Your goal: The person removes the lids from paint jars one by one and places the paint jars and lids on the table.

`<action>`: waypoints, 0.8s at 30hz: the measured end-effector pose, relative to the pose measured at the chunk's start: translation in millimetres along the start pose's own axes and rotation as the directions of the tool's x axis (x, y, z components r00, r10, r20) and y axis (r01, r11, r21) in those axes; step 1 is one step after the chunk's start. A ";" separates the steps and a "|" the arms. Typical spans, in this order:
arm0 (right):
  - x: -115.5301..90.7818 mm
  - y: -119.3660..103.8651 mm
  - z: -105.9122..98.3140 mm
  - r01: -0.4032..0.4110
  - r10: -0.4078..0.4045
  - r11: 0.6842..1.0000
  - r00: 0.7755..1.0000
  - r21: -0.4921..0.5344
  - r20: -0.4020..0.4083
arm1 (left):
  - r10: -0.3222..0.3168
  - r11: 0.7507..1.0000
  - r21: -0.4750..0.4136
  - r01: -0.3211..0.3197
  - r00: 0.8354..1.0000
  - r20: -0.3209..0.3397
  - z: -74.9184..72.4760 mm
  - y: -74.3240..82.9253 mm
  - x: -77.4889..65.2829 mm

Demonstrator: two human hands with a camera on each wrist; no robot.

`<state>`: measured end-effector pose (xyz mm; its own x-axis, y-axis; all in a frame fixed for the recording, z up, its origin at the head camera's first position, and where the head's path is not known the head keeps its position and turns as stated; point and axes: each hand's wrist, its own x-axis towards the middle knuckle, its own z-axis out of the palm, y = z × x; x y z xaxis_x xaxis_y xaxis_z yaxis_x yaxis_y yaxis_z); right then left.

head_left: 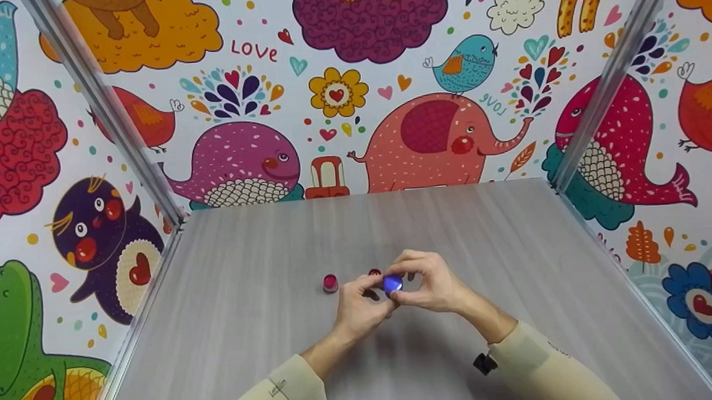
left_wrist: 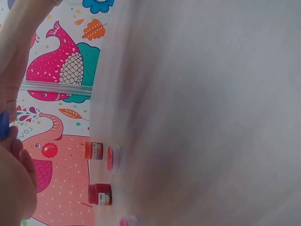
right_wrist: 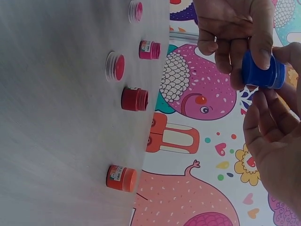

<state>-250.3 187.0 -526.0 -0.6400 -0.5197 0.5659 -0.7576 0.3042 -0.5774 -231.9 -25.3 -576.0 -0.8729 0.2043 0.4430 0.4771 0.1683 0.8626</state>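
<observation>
Combining the three views from my remote station, I find a small blue jar (right_wrist: 258,70) held in the air over the grey counter (head_left: 260,249), between the two hands. The left grip (head_left: 363,311) is curled round the jar's body, its thumb laid across the blue side in the right-wrist view. The right grip (head_left: 432,282) pinches the jar at its top end; I cannot tell whether the cap is seated or loose. In the head view I see little more than the jar's round blue top, since fingers cover its sides; in the left-wrist view the picture's edge cuts it to a blue sliver.

Beyond the hands, a magenta jar (right_wrist: 149,49), a red jar (right_wrist: 135,99) and an orange jar (right_wrist: 121,178) stand apart in a row. A pink-faced lid (right_wrist: 135,12) and a red-faced lid (right_wrist: 115,67) lie near them, coloured faces up. The left-wrist view also shows two lids, one cropped by the lower edge; I cannot match them with certainty. From the head camera the hands hide much of the row, leaving one jar clear and a dark red patch above the left fingers. Jar labels are too small to read, and the pale sleeves (head_left: 281,399) run out of frame.
</observation>
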 end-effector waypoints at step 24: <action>-2.1 2.5 -3.2 -0.004 0.004 0.999 1.000 -0.034 -0.019 | 0.051 0.998 0.030 -0.051 0.999 0.003 -0.8 -1.0 2.6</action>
<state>-251.3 191.4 -526.7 -0.6451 -0.5033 0.5750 -0.7589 0.3337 -0.5592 -234.8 -25.7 -575.5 -0.8471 0.2158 0.4857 0.5240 0.1868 0.8310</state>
